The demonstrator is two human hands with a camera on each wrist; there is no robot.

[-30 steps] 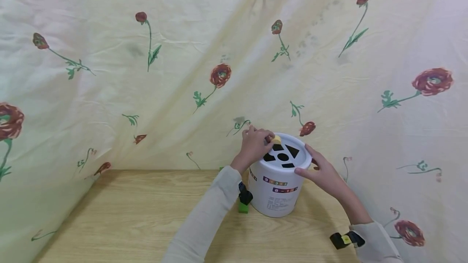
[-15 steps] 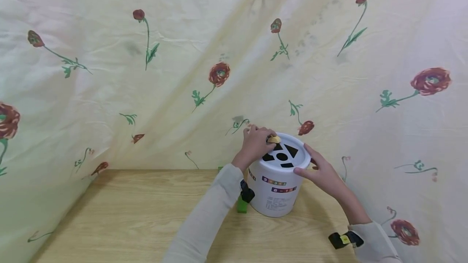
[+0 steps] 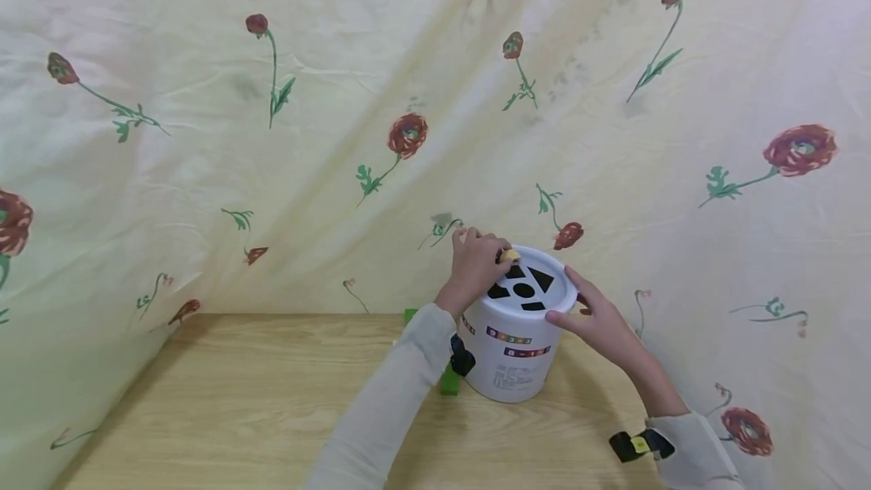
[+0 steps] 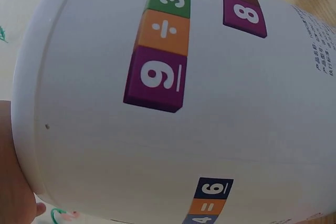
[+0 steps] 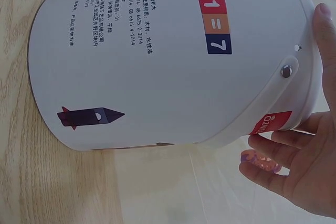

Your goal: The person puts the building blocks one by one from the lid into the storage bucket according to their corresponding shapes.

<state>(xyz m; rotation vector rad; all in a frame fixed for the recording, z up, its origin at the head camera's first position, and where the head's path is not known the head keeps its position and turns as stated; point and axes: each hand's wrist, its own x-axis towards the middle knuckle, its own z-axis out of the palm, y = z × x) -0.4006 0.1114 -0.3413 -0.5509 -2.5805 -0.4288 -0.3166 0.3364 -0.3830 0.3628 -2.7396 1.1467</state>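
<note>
The left hand pinches a yellow block at the far left holes of the white bucket's lid. The right hand, fingers spread, steadies the bucket. Next, I think, the block must line up with a matching hole.

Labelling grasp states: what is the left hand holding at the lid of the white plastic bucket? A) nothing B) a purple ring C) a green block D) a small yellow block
D: the left hand pinches a small yellow block at the far edge of the shape-hole lid of the white plastic bucket; the green block lies on the table.
</note>
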